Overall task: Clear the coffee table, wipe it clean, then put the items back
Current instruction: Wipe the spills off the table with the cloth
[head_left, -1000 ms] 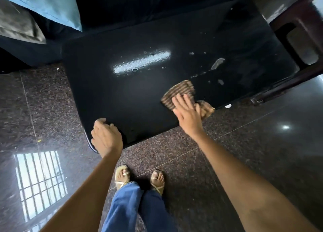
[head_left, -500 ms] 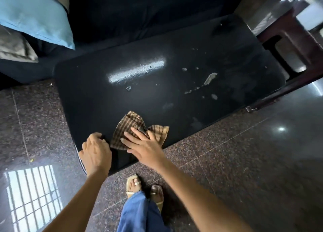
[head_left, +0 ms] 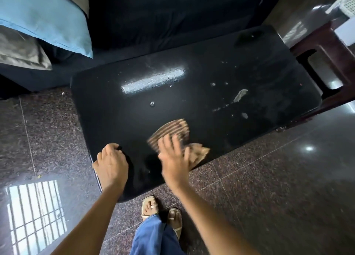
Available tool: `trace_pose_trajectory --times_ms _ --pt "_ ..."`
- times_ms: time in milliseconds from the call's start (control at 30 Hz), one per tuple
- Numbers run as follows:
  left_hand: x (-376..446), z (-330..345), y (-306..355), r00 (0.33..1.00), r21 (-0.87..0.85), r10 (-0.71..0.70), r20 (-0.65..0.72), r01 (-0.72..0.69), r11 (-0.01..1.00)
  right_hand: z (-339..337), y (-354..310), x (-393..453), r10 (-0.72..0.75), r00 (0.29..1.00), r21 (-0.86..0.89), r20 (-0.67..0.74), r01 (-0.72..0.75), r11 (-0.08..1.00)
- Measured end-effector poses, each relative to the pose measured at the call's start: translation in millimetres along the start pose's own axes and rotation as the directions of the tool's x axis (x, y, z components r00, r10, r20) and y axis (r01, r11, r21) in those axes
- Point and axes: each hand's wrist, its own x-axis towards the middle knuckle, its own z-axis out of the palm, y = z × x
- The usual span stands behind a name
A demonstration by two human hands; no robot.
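The glossy black coffee table fills the middle of the view, with pale smears and crumbs on its right half. A brown striped cloth lies on the near part of the top. My right hand presses flat on the cloth, fingers spread and blurred by motion. My left hand rests curled on the table's near left corner with nothing seen in it.
A dark sofa with a blue cushion and a grey cushion stands behind the table. A dark red stool sits at the right end, and a white basket is at the top right. My sandalled feet stand on the granite floor.
My right hand swept the cloth from the right towards the left hand, then back right to the near middle. The left hand stayed on the corner.
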Motion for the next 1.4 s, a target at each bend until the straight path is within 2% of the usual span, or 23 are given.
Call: trace_pose_trajectory --times_ms 67,133,267,300,367,433,500,567,633,700,767,800,833,900,933,967,1067,1133,1167,1233,1300,1367,1400 --pt "1.4 -0.9 1.9 1.0 0.006 0.017 -0.001 -0.017 1.0 14.4 -30.2 -21.5 -0.194 0.98 -0.032 0.047 0.196 0.98" --pt "1.5 0.0 6.2 0.999 0.025 0.04 0.005 -0.04 0.999 21.6 -30.0 -23.2 -0.283 0.956 -0.001 0.081 0.284 0.959" --pt "-1.3 6.0 20.4 0.997 0.044 0.07 0.027 -0.071 0.996 1.2 26.7 3.1 -0.54 0.815 -0.04 0.212 0.559 0.828" --pt "-3.6 10.6 26.6 0.996 0.039 0.08 0.038 -0.082 0.996 -9.8 50.4 10.2 -0.54 0.82 -0.08 0.192 0.561 0.824" --pt "-5.1 17.9 36.9 0.995 0.03 0.089 0.044 -0.091 0.995 -31.2 100.6 23.8 -0.395 0.915 -0.179 0.081 0.403 0.897" --pt "-5.9 23.8 49.2 0.994 0.022 0.096 0.051 -0.098 0.995 -50.6 149.4 33.6 -0.127 0.991 -0.165 -0.039 0.119 0.979" --pt "-6.5 28.7 62.9 0.994 0.0 0.105 0.037 -0.105 0.995 -61.6 170.6 42.8 0.104 0.989 -0.085 -0.109 -0.113 0.99" --pt "-7.9 31.7 72.4 0.996 -0.002 0.088 0.024 -0.088 0.996 -54.7 152.0 53.6 0.292 0.945 0.031 -0.148 -0.291 0.956" --pt "-14.8 37.2 81.4 0.998 -0.003 0.054 0.035 -0.054 0.999 -42.9 115.9 45.8 0.396 0.9 0.109 -0.18 -0.382 0.918" --pt "-25.4 43.5 96.2 0.999 -0.007 0.005 0.033 -0.005 1.0 -31.3 87.1 29.2 0.266 0.95 0.14 -0.16 -0.245 0.959" --pt "-33.5 49.9 109.3 1.0 -0.007 -0.011 0.012 0.011 1.0 -25.0 78.5 9.8 -0.03 0.998 0.063 -0.063 0.034 0.997" --pt "-36.2 53.5 116.1 1.0 0.002 0.003 0.002 -0.003 1.0 -25.7 85.0 4.5 -0.19 0.982 0.02 -0.013 0.19 0.982" --pt "-39.1 58.2 123.8 1.0 0.018 0.019 -0.001 -0.019 1.0 -30.0 99.6 4.7 -0.34 0.939 0.019 0.059 0.339 0.94" --pt "-45.1 68.1 141.2 1.0 0.038 0.022 -0.004 -0.022 0.999 -44.6 141.4 13.7 -0.571 0.792 0.032 0.218 0.579 0.815" --pt "-47.3 72.8 152.0 1.0 0.037 0.01 -0.008 -0.01 0.999 -54.2 164.6 21.7 -0.635 0.732 0.015 0.248 0.652 0.758" --pt "-48.8 74.1 158.1 1.0 0.035 -0.001 -0.006 0.002 0.999 -63.8 182.7 29.5 -0.646 0.721 -0.009 0.25 0.669 0.743" --pt "-53.5 89.3 187.8 0.999 0.022 0.028 -0.02 -0.027 0.999 -110.6 268.2 61.1 -0.44 0.892 -0.168 0.108 0.453 0.876" --pt "-53.7 95.8 197.6 0.999 0.04 0.047 -0.024 -0.046 0.998 -137.1 321.9 80.1 -0.188 0.982 -0.203 0.023 0.189 0.961" --pt "-53.7 98.1 200.1 0.999 0.037 0.039 -0.027 -0.038 0.999 -146.0 338.2 86.9 -0.058 0.998 -0.181 0.0 0.057 0.982" --pt "-54.6 102.4 202.7 1.0 0.026 0.006 -0.029 -0.006 1.0 -144.0 340.0 97.3 0.139 0.988 -0.097 -0.063 -0.145 0.985" --pt "-59.1 107.3 206.7 1.0 0.022 -0.001 -0.018 0.002 1.0 -125.2 306.4 96.1 0.327 0.934 -0.011 -0.144 -0.332 0.943" --pt "-62.4 112.5 210.2 1.0 0.021 0.023 -0.007 -0.023 1.0 -100.8 255.8 83.8 0.369 0.91 0.06 -0.19 -0.364 0.929" --pt "-62.4 115.2 212.1 0.999 0.025 0.039 -0.002 -0.039 0.999 -89.0 230.4 74.3 0.302 0.933 0.078 -0.196 -0.292 0.953"
